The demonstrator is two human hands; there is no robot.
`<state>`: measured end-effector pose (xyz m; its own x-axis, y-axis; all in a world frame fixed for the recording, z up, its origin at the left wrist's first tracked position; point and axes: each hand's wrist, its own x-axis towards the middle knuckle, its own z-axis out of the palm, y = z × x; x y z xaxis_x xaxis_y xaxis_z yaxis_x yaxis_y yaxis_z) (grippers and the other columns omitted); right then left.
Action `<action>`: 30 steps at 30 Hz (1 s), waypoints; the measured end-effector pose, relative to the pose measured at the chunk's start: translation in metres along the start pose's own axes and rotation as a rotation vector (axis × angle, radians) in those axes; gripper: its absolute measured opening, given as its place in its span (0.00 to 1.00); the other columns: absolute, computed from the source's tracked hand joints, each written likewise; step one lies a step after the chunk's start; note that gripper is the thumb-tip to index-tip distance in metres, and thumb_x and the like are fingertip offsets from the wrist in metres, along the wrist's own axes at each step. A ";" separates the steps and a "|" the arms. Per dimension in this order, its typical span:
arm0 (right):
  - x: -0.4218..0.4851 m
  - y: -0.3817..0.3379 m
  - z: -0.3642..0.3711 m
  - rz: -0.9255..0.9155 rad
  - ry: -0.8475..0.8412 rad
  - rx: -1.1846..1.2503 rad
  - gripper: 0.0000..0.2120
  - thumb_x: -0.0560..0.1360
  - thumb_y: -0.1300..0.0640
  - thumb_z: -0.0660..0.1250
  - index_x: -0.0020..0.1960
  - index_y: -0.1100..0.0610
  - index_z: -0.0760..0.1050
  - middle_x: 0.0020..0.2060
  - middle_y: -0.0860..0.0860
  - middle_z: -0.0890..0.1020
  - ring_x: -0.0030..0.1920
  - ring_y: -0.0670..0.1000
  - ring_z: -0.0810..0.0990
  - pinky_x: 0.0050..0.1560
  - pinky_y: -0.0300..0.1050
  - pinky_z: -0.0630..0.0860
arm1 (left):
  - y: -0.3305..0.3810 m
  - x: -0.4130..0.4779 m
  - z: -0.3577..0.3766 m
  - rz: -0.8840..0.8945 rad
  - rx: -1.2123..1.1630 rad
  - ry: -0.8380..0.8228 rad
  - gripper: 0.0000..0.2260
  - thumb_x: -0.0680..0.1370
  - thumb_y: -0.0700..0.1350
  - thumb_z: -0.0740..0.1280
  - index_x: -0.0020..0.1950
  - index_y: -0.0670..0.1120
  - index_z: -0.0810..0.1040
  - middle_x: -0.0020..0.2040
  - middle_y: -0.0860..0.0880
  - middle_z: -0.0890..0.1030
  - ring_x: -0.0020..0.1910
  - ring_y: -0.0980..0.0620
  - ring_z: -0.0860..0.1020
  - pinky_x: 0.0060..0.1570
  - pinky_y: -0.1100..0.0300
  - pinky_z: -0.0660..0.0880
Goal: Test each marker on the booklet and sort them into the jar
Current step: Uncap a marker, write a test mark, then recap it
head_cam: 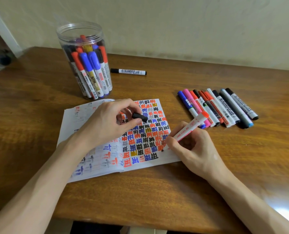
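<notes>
marker: white barrel, red print too small to read, red end; pinched in the right grip, tip down on the right page of the booklet. black cap: pinched in the left grip over the same page. booklet: open, flat, covered in red, blue, black and gold characters. jar: clear, lidless, upright behind the booklet, holding capped markers. loose marker: beside the jar, labelled "whiteboard marker". marker row: off to the right, several with the same label. tabletop: brown wood. wall: cream.
</notes>
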<state>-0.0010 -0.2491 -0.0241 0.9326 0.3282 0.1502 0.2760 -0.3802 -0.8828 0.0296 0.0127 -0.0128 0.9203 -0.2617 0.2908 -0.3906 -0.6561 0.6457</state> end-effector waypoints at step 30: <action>0.049 -0.028 -0.003 0.101 0.104 0.414 0.08 0.77 0.57 0.74 0.53 0.60 0.83 0.43 0.55 0.87 0.41 0.55 0.85 0.43 0.49 0.79 | 0.012 -0.002 -0.011 -0.090 -0.316 -0.059 0.12 0.78 0.50 0.70 0.61 0.51 0.83 0.51 0.57 0.87 0.47 0.55 0.86 0.48 0.60 0.82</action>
<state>0.0379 -0.2254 0.0092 0.9743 0.2108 0.0793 0.0855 -0.0203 -0.9961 0.0228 0.0129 0.0018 0.9473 -0.2598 0.1872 -0.2869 -0.4287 0.8567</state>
